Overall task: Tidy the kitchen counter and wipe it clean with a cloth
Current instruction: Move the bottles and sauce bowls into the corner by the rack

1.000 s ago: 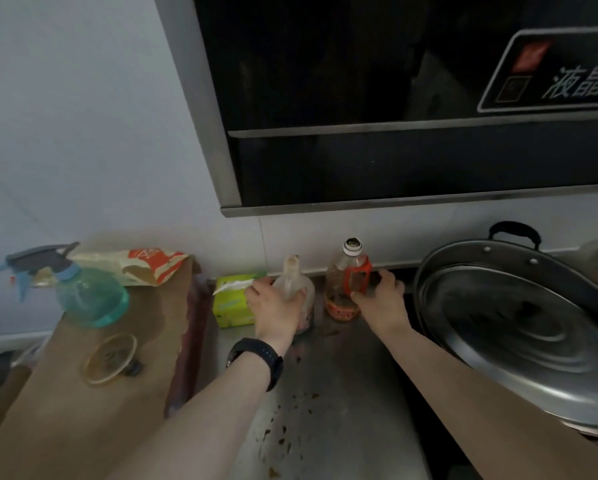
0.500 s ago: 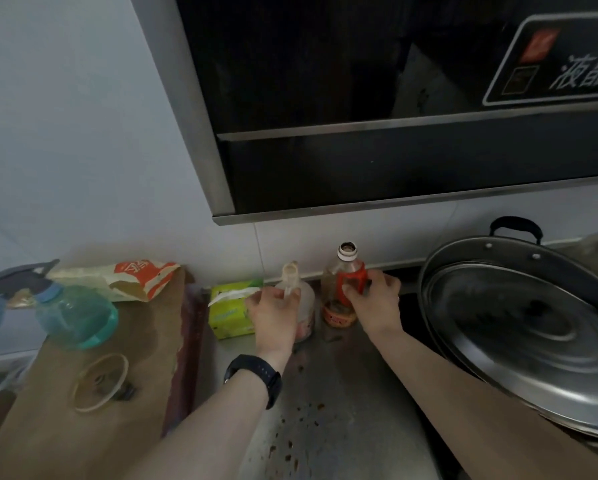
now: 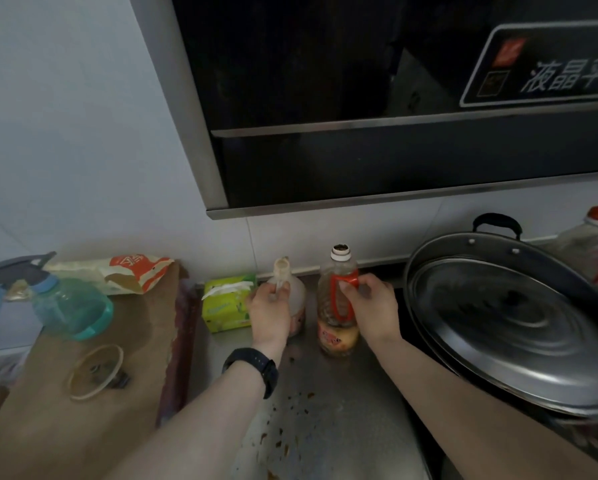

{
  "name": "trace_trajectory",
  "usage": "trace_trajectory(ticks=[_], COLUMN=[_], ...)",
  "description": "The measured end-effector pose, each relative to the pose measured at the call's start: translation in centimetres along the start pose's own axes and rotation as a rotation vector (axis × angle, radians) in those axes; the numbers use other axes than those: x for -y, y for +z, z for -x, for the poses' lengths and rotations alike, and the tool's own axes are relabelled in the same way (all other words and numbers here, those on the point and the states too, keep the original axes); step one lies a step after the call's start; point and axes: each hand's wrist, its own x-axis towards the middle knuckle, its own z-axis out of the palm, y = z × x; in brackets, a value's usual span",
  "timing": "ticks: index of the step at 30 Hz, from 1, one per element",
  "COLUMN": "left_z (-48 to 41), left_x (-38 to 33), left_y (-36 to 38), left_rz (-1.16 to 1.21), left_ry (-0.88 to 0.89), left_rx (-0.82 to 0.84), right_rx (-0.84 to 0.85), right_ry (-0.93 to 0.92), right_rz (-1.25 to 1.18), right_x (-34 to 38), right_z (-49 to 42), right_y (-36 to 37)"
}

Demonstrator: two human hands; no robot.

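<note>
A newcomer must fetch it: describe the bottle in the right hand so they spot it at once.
Below the black range hood, on the steel counter, two bottles stand between a green tissue box and a metal lid. Take the clear bottle on the right, held by the right hand: unlike the pale cloudy bottle beside it, it has a red loop handle and a white neck.

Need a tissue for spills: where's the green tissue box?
Head view, left of centre: the green tissue box stands by the back wall, between the brown board and the pale bottle.
</note>
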Motion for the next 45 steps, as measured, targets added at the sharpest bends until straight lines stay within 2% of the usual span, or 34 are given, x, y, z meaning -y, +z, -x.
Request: trace_trajectory(ticks=[3, 8, 15, 20, 26, 34, 41, 45], left_z=[1.1, 3.8, 12.1, 19.8, 30.1, 41.9, 49.7, 52.5], left_x=[-0.3, -1.2, -6.5, -10.9, -16.5, -22.7, -25.9, -26.5], left_y=[-0.1, -1.3, -4.2, -5.1, -3.3, 5.0, 17.8, 25.5], left_rz=[0.02, 0.016, 0.208, 0.249, 0.26, 0.397, 0.346, 0.306], left_ry=[-0.046, 0.012, 0.01, 0.104, 0.182, 0.165, 0.197, 0.178], left_rx=[0.009, -0.028, -0.063, -0.07, -0.043, 0.172, 0.459, 0.612], right_rx=[-0.017, -0.023, 0.038, 0.058, -0.017, -0.215, -0.53, -0.645], right_ry=[-0.003, -0.032, -0.096, -0.197, -0.294, -0.295, -0.19, -0.086], right_rz=[-0.018, -0.078, -0.241, -0.294, -0.326, -0.324, -0.28, -0.288], right_x=[0.1, 0.8, 3.0, 5.1, 5.1, -0.3, -8.7, -14.6], right_z=[0.3, 2.0, 7.5, 12.3, 16.4, 19.8, 21.1, 20.6], right_y=[-0.9, -3.0, -8.3, -14.8, -25.7, -42.8, -56.5, -61.8])
